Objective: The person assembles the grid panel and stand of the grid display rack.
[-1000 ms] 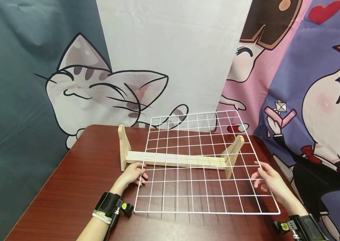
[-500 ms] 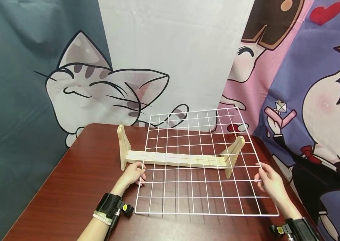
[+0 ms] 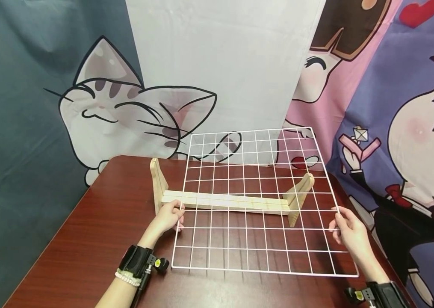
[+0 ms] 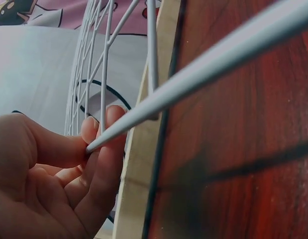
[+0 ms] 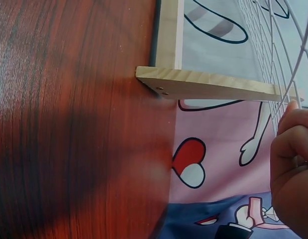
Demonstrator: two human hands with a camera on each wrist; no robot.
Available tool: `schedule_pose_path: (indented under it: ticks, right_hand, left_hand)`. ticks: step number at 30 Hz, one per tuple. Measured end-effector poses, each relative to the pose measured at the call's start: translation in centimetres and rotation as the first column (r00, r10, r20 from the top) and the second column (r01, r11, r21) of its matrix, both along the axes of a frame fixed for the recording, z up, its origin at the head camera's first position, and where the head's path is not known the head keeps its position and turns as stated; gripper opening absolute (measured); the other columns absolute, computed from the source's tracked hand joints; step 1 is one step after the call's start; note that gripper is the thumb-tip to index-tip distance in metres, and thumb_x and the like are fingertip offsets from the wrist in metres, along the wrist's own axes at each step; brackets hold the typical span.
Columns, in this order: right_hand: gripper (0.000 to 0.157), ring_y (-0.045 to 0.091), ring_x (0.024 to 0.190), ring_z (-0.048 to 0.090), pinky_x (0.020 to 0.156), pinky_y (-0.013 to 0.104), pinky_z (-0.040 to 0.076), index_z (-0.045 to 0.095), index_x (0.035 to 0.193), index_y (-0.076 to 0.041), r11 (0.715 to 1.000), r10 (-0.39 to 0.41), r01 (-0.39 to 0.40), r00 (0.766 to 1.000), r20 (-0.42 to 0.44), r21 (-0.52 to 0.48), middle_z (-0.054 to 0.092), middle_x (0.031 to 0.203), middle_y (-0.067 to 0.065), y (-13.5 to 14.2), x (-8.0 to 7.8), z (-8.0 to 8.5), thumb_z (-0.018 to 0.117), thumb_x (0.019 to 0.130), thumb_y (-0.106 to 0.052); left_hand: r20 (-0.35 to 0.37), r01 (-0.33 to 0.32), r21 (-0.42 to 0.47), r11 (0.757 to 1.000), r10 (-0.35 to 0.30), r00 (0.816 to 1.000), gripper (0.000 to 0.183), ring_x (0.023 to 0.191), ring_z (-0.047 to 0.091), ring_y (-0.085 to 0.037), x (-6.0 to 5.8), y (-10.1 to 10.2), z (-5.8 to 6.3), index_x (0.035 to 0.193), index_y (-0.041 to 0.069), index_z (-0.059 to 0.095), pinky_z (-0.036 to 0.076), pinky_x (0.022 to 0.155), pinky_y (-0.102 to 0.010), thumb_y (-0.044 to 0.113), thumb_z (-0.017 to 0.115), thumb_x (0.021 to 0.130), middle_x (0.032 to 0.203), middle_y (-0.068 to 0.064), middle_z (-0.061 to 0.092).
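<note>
A white wire grid panel [image 3: 265,271] is held tilted over the table, its far edge raised above the near one. My left hand [image 3: 167,217] pinches its left edge wire, and the left wrist view shows thumb and fingers around the wire [image 4: 193,79]. On the opposite side, my right hand [image 3: 351,234] grips the right edge; only part of that hand [image 5: 295,154] enters the right wrist view. Beneath and behind the grid stands a pale wooden stand [image 3: 197,199] with two upright ends joined by a flat plank. Its right end overlaps the mesh in the head view.
The reddish-brown table [image 3: 97,222] carries the stand, and the grid's shadow falls on it. A printed cartoon cloth [image 3: 240,77] hangs right behind the table's back edge. Each wrist wears a black strap with a small camera, such as the left strap [image 3: 136,260].
The grid's far edge has risen, tilting the panel more steeply, while its near edge stays about level. My right fingers have closed in on the right edge wire. The wooden stand has not moved.
</note>
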State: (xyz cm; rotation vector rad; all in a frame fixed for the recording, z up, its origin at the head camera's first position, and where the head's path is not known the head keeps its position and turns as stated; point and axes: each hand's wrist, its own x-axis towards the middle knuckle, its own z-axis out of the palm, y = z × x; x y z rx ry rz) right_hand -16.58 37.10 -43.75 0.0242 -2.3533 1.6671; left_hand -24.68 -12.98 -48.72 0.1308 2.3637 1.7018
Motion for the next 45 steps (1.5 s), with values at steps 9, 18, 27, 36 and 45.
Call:
schedule_pose_path:
  ticks: [9, 18, 27, 36, 45]
  right_hand:
    - [0.018, 0.005, 0.038, 0.046, 0.034, 0.031, 0.027, 0.053, 0.116, -0.021, 0.996, 0.033, -0.038, 0.997, -0.066, -0.085, 0.057, 0.062, -0.009, -0.1, -0.5, 0.6, 0.043, 0.103, -0.015]
    - [0.018, 0.009, 0.036, 0.045, 0.036, 0.035, 0.023, 0.053, 0.117, -0.011, 0.981, 0.032, -0.064, 0.985, -0.172, -0.182, 0.059, 0.062, -0.006, -0.2, -0.9, 1.1, 0.043, 0.102, -0.01]
    - [0.017, 0.009, 0.038, 0.047, 0.034, 0.029, 0.029, 0.056, 0.115, -0.014, 0.983, -0.036, 0.0, 0.98, -0.195, -0.185, 0.059, 0.061, -0.004, -0.4, -0.8, 1.7, 0.045, 0.102, -0.011]
    - [0.016, 0.009, 0.04, 0.046, 0.035, 0.036, 0.018, 0.048, 0.116, -0.004, 0.974, 0.024, -0.067, 0.98, -0.195, -0.217, 0.061, 0.062, -0.005, -0.5, -1.1, 2.2, 0.043, 0.102, -0.009]
    - [0.013, 0.013, 0.04, 0.048, 0.033, 0.036, 0.022, 0.046, 0.115, -0.012, 0.969, 0.07, -0.124, 0.967, -0.245, -0.212, 0.063, 0.066, -0.002, -1.3, -1.3, 2.7, 0.041, 0.103, -0.009]
  left_hand:
    - [-0.052, -0.018, 0.008, 1.0, 0.018, 0.998, 0.014, 0.05, 0.065, -0.019, 0.1, -0.5, 1.4, 0.107, -0.009, 0.049, 0.057, 0.052, -0.041, 0.0, 0.048, 0.097, 0.059, -0.01, 0.055]
    - [-0.142, -0.014, 0.018, 1.0, 0.017, 0.99, 0.012, 0.05, 0.064, -0.016, -0.2, -0.9, 3.4, 0.108, -0.004, 0.049, 0.057, 0.052, -0.038, 0.002, 0.048, 0.097, 0.059, -0.006, 0.053]
    - [-0.196, -0.047, 0.056, 0.997, 0.058, 0.979, 0.01, 0.05, 0.064, -0.018, 0.3, -1.0, 5.6, 0.105, -0.004, 0.05, 0.055, 0.048, -0.036, 0.002, 0.05, 0.097, 0.057, -0.006, 0.055]
    - [-0.292, -0.068, 0.043, 0.997, 0.078, 0.953, 0.008, 0.051, 0.065, -0.027, 0.3, -1.6, 6.5, 0.102, -0.009, 0.049, 0.055, 0.05, -0.032, -0.002, 0.047, 0.097, 0.059, -0.015, 0.053]
    - [-0.34, -0.074, 0.057, 0.996, 0.089, 0.936, 0.011, 0.055, 0.06, -0.014, 0.0, -2.5, 6.7, 0.11, 0.001, 0.047, 0.057, 0.052, -0.035, 0.007, 0.043, 0.101, 0.068, -0.012, 0.052]
